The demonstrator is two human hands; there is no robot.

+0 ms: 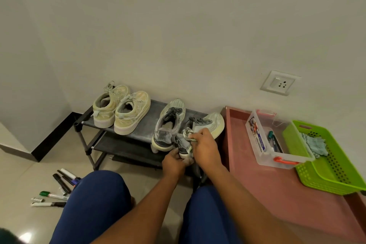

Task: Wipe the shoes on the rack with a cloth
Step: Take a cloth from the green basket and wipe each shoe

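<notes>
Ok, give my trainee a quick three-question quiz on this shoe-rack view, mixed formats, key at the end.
1. True or false: the right hand presses a crumpled pale cloth against the rightmost grey lace-up sneaker.
2. How many shoes stand on the dark metal shoe rack's top shelf?
3. Where does the spare light blue cloth lie? A) in the lime green perforated plastic basket B) on the floor C) on the rack

Key: 1 true; 2 four; 3 A
</notes>
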